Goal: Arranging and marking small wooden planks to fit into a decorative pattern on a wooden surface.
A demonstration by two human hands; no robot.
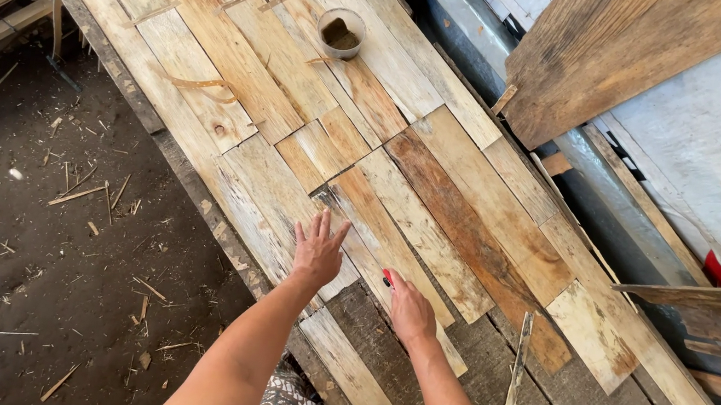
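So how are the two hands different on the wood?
The left hand lies flat and open with fingers spread on the pale planks, holding nothing. The right hand is curled closed around a small red tool, most of it hidden. The left hand reaches farther up the boards than the right. Both rest on the same plank surface.

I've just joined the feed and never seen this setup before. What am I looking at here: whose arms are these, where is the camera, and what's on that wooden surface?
There is one view, from a camera worn on the person's head, looking down at their own bare arms. The left hand lies flat, fingers spread, on a panel of wooden planks laid side by side. The right hand grips a small red-tipped tool, mostly hidden, pressed to the planks. Further up the panel stands a small round cup with dark contents. Thin wood strips lie loose nearby. The dirt floor on the left is littered with splinters.
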